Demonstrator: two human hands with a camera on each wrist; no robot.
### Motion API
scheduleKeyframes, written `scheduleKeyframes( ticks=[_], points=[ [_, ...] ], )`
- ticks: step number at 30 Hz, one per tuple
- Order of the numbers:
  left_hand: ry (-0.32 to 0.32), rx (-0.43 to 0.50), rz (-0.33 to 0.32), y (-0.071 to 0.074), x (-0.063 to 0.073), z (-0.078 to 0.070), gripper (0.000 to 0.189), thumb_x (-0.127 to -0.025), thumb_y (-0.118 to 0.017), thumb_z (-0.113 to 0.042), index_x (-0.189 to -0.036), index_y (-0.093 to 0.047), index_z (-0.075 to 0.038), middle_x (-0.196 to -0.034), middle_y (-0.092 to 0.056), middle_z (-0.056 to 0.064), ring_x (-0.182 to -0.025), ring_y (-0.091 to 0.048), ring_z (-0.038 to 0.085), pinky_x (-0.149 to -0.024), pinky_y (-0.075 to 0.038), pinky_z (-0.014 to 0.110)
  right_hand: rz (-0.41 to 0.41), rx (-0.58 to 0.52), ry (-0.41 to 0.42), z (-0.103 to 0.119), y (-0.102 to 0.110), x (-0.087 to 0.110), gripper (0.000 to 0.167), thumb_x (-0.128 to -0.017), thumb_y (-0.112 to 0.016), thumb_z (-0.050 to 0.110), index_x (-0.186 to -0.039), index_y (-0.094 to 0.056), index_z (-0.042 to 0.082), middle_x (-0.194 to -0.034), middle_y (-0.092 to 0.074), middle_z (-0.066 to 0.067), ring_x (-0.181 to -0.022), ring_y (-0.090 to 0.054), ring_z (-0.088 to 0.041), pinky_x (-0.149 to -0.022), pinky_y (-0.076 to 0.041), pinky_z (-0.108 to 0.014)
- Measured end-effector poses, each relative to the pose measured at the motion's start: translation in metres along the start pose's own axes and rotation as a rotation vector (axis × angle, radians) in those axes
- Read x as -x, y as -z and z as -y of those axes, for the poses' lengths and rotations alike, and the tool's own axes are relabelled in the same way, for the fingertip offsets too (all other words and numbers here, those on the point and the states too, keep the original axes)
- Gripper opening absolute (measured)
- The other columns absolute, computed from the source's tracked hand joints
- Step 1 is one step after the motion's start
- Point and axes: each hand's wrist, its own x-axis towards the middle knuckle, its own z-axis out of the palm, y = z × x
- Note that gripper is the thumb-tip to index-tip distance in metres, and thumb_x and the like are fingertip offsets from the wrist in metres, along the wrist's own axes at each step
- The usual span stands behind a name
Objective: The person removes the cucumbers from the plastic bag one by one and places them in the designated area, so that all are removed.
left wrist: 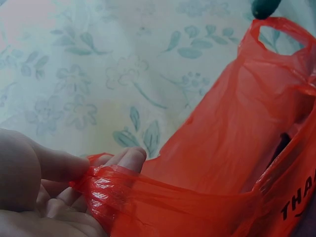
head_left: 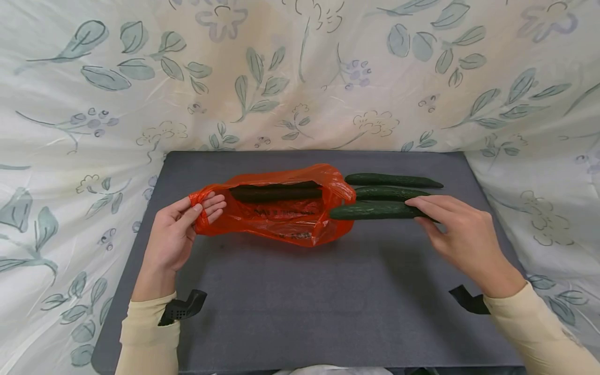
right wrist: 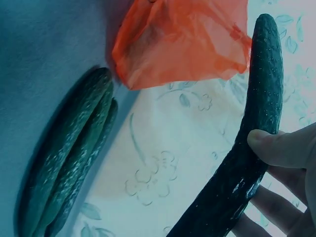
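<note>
My left hand pinches one end of a red plastic bag, its thumb pressing a handle against the fingers. The left wrist view shows this plastic bunched across the fingers. Dark cucumbers lie inside the bag, seen through its wide mouth. My right hand grips a cucumber by its right end, and its left tip overlaps the bag's right side. In the right wrist view, thumb and fingers close round this cucumber. Behind it lie another cucumber and a further cucumber.
A dark grey table lies under everything. Floral cloth hangs behind it and on both sides. A black wrist mount sits on the left sleeve, another wrist mount on the right.
</note>
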Motion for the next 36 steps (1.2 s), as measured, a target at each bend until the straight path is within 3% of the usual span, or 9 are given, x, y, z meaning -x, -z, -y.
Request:
scheduleKeyframes(
  ticks=[9, 12, 13, 15, 17, 20, 22, 26, 36],
  points=[
    [0.005, -0.005, -0.011, 0.001, 0.000, 0.000, 0.041, -0.114, -0.050, -0.001, -0.147, -0.046, 0.024, -0.131, -0.072, 0.023, -0.118, -0.075, 0.034, -0.103, -0.056, 0.042, 0.018, 0.005, -0.035, -0.015, 0.000, 0.016, 0.058, -0.073, -0.093, -0.008, -0.127, -0.082, 0.012, -0.117, -0.079, -0.010, -0.098, -0.077, -0.031, -0.070, -0.059, -0.048],
    [0.000, -0.021, -0.018, 0.001, 0.000, 0.000, 0.041, -0.114, -0.051, -0.001, -0.147, -0.047, 0.024, -0.131, -0.073, 0.023, -0.118, -0.075, 0.033, -0.102, -0.056, 0.042, 0.042, -0.011, -0.054, -0.023, 0.002, 0.022, 0.057, -0.076, -0.092, -0.007, -0.129, -0.081, 0.012, -0.118, -0.079, -0.010, -0.100, -0.076, -0.029, -0.082, -0.058, -0.030],
    [-0.001, -0.026, -0.019, 0.001, 0.000, -0.001, 0.042, -0.114, -0.051, -0.001, -0.147, -0.046, 0.024, -0.131, -0.073, 0.023, -0.118, -0.075, 0.033, -0.102, -0.056, 0.042, 0.040, -0.022, -0.056, -0.026, 0.002, 0.023, 0.058, -0.075, -0.091, -0.007, -0.129, -0.081, 0.012, -0.118, -0.079, -0.010, -0.100, -0.076, -0.029, -0.086, -0.055, -0.022],
    [-0.004, -0.027, -0.020, 0.002, 0.001, -0.001, 0.042, -0.114, -0.051, -0.001, -0.147, -0.046, 0.024, -0.131, -0.073, 0.023, -0.117, -0.075, 0.032, -0.102, -0.056, 0.042, 0.050, -0.041, -0.061, -0.033, 0.002, 0.027, 0.037, -0.093, -0.087, 0.011, -0.129, -0.080, 0.011, -0.119, -0.078, -0.012, -0.102, -0.075, -0.029, -0.095, -0.045, -0.010],
    [-0.004, -0.020, -0.018, 0.002, 0.001, -0.001, 0.043, -0.114, -0.051, -0.001, -0.147, -0.045, 0.025, -0.130, -0.073, 0.023, -0.117, -0.075, 0.032, -0.102, -0.056, 0.042, 0.038, -0.061, -0.063, -0.039, 0.000, 0.030, 0.038, -0.092, -0.088, 0.009, -0.129, -0.080, 0.011, -0.119, -0.078, -0.012, -0.101, -0.074, -0.029, -0.099, -0.035, -0.003],
    [-0.006, -0.008, -0.017, 0.002, 0.001, -0.001, 0.043, -0.114, -0.051, 0.000, -0.147, -0.044, 0.026, -0.130, -0.073, 0.023, -0.116, -0.076, 0.031, -0.102, -0.056, 0.042, 0.030, -0.053, -0.065, -0.048, -0.003, 0.034, 0.040, -0.089, -0.091, 0.006, -0.127, -0.081, 0.011, -0.118, -0.078, -0.012, -0.099, -0.074, -0.029, -0.095, -0.041, -0.006],
    [-0.008, -0.003, -0.017, 0.002, 0.001, -0.001, 0.043, -0.114, -0.051, 0.000, -0.147, -0.043, 0.026, -0.130, -0.073, 0.022, -0.116, -0.076, 0.031, -0.102, -0.056, 0.042, 0.034, -0.039, -0.080, -0.052, -0.006, 0.037, 0.064, -0.069, -0.095, -0.013, -0.127, -0.081, 0.012, -0.118, -0.078, -0.010, -0.098, -0.075, -0.028, -0.087, -0.048, -0.016],
    [-0.011, 0.001, -0.015, 0.001, 0.002, -0.002, 0.043, -0.114, -0.050, 0.000, -0.147, -0.043, 0.026, -0.130, -0.073, 0.023, -0.116, -0.076, 0.031, -0.102, -0.056, 0.042, 0.076, -0.025, -0.108, -0.063, -0.016, 0.042, 0.061, -0.073, -0.095, -0.011, -0.127, -0.080, 0.014, -0.119, -0.078, -0.009, -0.099, -0.075, -0.027, -0.076, -0.051, -0.037],
    [-0.009, 0.007, -0.013, 0.001, 0.002, -0.003, 0.043, -0.114, -0.050, 0.000, -0.148, -0.044, 0.025, -0.130, -0.073, 0.023, -0.117, -0.075, 0.033, -0.103, -0.056, 0.042, 0.160, -0.041, -0.138, -0.086, -0.048, 0.053, 0.061, -0.078, -0.094, -0.006, -0.132, -0.078, 0.018, -0.124, -0.077, -0.007, -0.083, -0.073, -0.023, -0.062, -0.050, -0.040]
  ],
)
